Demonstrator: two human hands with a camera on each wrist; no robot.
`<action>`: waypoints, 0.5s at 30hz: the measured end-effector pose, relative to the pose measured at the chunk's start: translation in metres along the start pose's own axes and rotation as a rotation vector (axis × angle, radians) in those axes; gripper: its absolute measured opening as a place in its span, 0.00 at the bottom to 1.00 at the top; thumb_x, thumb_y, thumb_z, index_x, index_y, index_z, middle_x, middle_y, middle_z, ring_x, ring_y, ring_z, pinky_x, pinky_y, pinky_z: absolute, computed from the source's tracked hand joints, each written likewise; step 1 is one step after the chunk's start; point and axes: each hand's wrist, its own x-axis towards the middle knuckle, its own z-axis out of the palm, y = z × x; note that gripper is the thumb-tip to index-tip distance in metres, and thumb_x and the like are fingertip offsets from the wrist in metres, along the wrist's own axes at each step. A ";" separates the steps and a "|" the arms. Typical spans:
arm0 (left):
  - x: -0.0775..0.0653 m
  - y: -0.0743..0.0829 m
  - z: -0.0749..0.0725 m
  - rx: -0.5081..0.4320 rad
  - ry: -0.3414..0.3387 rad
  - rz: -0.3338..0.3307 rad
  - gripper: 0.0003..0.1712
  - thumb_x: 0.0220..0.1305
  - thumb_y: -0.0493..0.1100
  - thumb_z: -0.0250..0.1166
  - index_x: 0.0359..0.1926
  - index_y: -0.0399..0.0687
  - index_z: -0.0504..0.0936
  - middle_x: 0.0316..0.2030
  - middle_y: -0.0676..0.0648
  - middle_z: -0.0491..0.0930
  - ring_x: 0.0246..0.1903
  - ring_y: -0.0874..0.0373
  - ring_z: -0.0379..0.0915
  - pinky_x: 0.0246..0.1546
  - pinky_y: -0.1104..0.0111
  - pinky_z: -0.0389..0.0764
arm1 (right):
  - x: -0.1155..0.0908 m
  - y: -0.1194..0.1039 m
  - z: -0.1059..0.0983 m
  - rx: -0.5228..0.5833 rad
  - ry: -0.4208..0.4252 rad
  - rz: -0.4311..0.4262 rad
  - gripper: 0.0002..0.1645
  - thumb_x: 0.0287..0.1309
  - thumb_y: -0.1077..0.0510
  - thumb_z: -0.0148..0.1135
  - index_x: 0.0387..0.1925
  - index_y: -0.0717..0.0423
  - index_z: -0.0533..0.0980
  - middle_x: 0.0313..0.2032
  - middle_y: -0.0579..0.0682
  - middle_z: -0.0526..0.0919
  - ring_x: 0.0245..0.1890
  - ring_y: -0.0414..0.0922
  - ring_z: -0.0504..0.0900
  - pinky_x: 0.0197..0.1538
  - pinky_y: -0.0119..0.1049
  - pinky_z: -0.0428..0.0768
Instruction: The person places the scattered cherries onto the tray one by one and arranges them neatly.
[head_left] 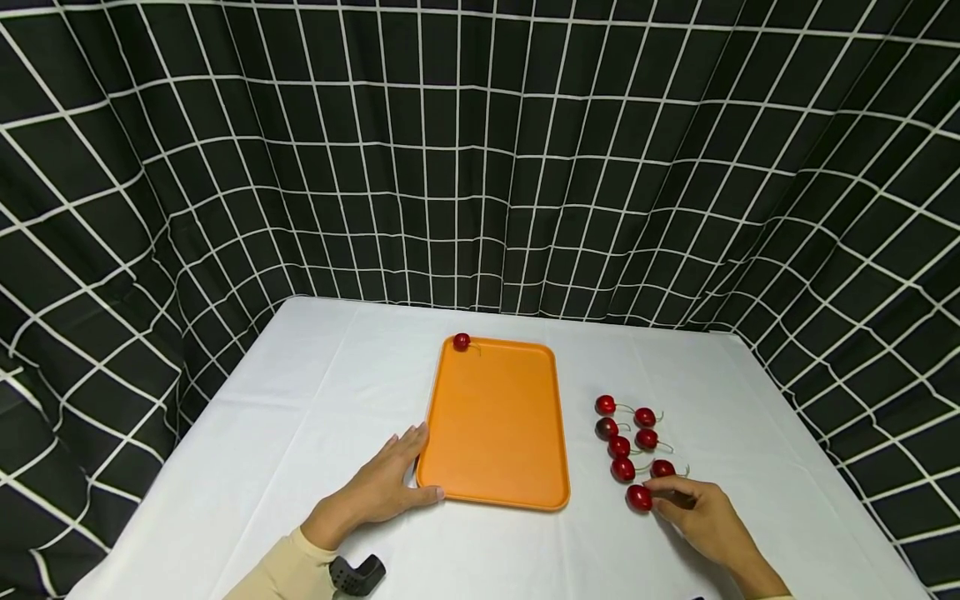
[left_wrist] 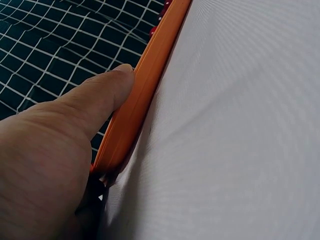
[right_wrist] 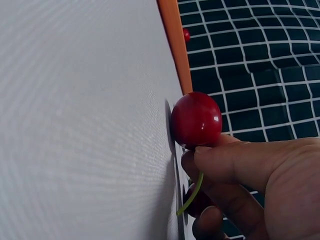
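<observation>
An orange tray (head_left: 495, 425) lies lengthwise on the white table. My left hand (head_left: 378, 492) rests at its near left corner, the fingers stretched along the left edge and the thumb (left_wrist: 107, 90) against the near edge. To the right of the tray, my right hand (head_left: 705, 521) pinches a dark red cherry (right_wrist: 196, 120) between thumb and fingertips at its stem end. The green stem (right_wrist: 192, 196) hangs down past the fingers. One cherry (head_left: 461, 342) with its stem sits at the tray's far left corner.
Several loose cherries (head_left: 619, 447) with stems lie in two rough rows beyond my right hand; the nearest one (head_left: 663, 469) is right by its fingers. A black curtain (head_left: 465, 167) with a white grid surrounds the white table (head_left: 337, 367) at the back and sides.
</observation>
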 end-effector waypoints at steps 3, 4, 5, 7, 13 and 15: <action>0.000 0.000 0.000 -0.002 -0.001 0.005 0.60 0.53 0.70 0.65 0.73 0.37 0.53 0.73 0.44 0.49 0.72 0.53 0.41 0.71 0.59 0.40 | -0.001 0.001 0.001 0.001 0.007 0.004 0.12 0.50 0.69 0.70 0.37 0.54 0.85 0.40 0.51 0.85 0.42 0.42 0.79 0.40 0.29 0.79; 0.000 0.000 0.001 -0.002 -0.001 0.007 0.60 0.53 0.70 0.65 0.73 0.36 0.53 0.73 0.44 0.49 0.72 0.53 0.41 0.71 0.58 0.40 | -0.002 0.001 0.001 0.000 0.009 0.003 0.11 0.50 0.69 0.70 0.37 0.55 0.85 0.40 0.51 0.85 0.42 0.42 0.79 0.40 0.29 0.79; 0.000 0.000 0.001 -0.001 -0.001 0.009 0.61 0.53 0.70 0.65 0.73 0.36 0.53 0.73 0.43 0.50 0.72 0.52 0.42 0.71 0.58 0.40 | -0.002 0.002 0.001 -0.005 0.013 0.001 0.11 0.50 0.68 0.70 0.37 0.54 0.85 0.40 0.51 0.85 0.42 0.42 0.79 0.41 0.29 0.79; 0.000 -0.001 0.001 -0.001 -0.001 0.009 0.61 0.53 0.70 0.65 0.73 0.36 0.53 0.73 0.43 0.50 0.72 0.52 0.42 0.71 0.58 0.40 | -0.002 0.002 0.001 -0.010 0.025 -0.010 0.10 0.50 0.66 0.71 0.36 0.54 0.86 0.40 0.50 0.85 0.42 0.42 0.80 0.41 0.28 0.78; 0.001 -0.001 0.001 -0.002 0.001 0.010 0.60 0.54 0.70 0.65 0.73 0.36 0.53 0.73 0.43 0.50 0.72 0.52 0.41 0.71 0.58 0.39 | -0.001 0.000 -0.004 0.053 0.087 -0.069 0.10 0.49 0.67 0.72 0.35 0.57 0.86 0.35 0.48 0.86 0.31 0.36 0.78 0.31 0.28 0.77; 0.001 -0.001 0.001 0.003 0.004 0.012 0.60 0.54 0.70 0.65 0.73 0.35 0.53 0.73 0.42 0.50 0.72 0.52 0.41 0.71 0.58 0.39 | 0.001 -0.004 -0.009 0.084 0.104 -0.073 0.09 0.50 0.66 0.72 0.36 0.58 0.86 0.33 0.48 0.86 0.29 0.36 0.77 0.28 0.29 0.76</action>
